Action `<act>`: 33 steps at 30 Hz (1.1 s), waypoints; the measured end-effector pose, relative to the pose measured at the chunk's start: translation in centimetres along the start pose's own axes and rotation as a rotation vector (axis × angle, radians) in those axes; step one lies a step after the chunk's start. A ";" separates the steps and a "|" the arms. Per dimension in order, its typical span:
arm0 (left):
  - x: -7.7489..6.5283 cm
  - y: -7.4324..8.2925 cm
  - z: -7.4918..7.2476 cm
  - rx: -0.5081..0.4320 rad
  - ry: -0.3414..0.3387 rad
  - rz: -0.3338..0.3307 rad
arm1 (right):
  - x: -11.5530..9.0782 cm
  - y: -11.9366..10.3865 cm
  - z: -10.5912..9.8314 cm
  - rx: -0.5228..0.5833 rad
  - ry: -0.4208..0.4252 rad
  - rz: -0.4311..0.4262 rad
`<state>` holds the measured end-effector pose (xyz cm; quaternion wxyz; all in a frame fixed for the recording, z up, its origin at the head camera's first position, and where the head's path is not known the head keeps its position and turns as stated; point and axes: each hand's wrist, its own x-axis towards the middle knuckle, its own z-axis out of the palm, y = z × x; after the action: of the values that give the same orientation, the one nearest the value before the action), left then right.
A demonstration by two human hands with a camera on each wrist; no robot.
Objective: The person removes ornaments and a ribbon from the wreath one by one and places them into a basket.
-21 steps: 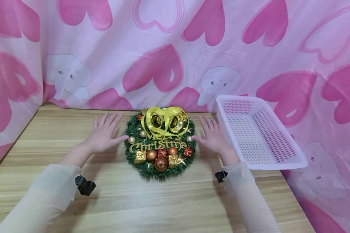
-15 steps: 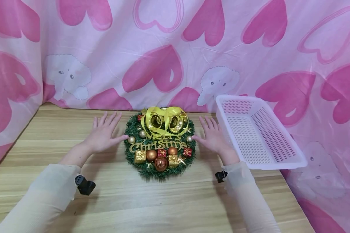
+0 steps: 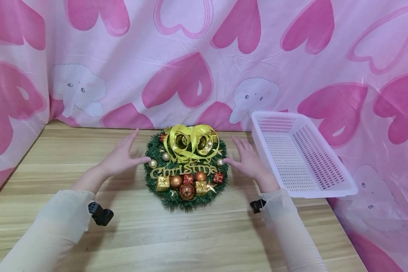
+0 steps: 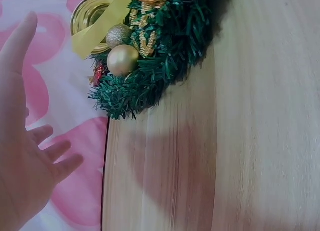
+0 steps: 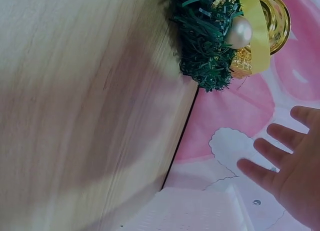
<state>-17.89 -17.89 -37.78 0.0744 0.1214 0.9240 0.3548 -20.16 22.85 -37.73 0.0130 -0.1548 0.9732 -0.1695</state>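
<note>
"How are you holding your left hand (image 3: 120, 156)?"

"Fingers straight, thumb well apart from them. Seen from my head they overlap, but at the left wrist I see small gaps between the fingertips (image 4: 70, 166). The thumb points at the left edge of the wreath (image 3: 187, 168), near a pale gold ball (image 3: 152, 163). Whether it touches there, I can't tell."

"And the right hand (image 3: 249, 160)?"

"Much the same, mirrored. The fingers are straight and fanned, with gaps between them, and the thumb stretches toward the wreath's right edge, by a pearly ball (image 3: 220, 162). Again, I can't tell if it touches."

"Where exactly is the wreath?"

"Between my two hands, on the wood-grained table (image 3: 176, 241), toward the back edge. Its far side, next to the pink curtain (image 3: 122, 68), carries two gold bells (image 3: 204, 144) and a looping yellow ribbon (image 5: 258, 33). Gold letters (image 3: 185, 170) run across the middle. Nearest me are brown balls (image 3: 187, 191), gold gift boxes (image 3: 163, 183) and small red ones (image 3: 218, 177)."

"What's beside your right arm?"

"A pale plastic basket (image 3: 321, 194) with slotted walls, just beyond my right hand, at the table's right side. And at each cuff I wear a black wrist camera (image 3: 102, 214)."
</note>
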 end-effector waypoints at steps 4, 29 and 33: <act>0.3 -0.1 0.0 -0.160 -0.001 -0.034 | -0.1 0.0 0.1 0.095 0.000 0.023; 0.4 -2.5 1.3 -0.455 -0.118 -0.172 | 0.4 0.2 1.6 0.487 0.005 0.021; 0.4 -2.6 1.5 -0.459 -0.127 -0.172 | 0.4 0.4 1.9 0.506 -0.002 0.042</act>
<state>-18.39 -18.66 -40.65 0.1878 0.0441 0.8196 0.5395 -20.50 22.43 -39.64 0.0557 -0.1265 0.9029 -0.4071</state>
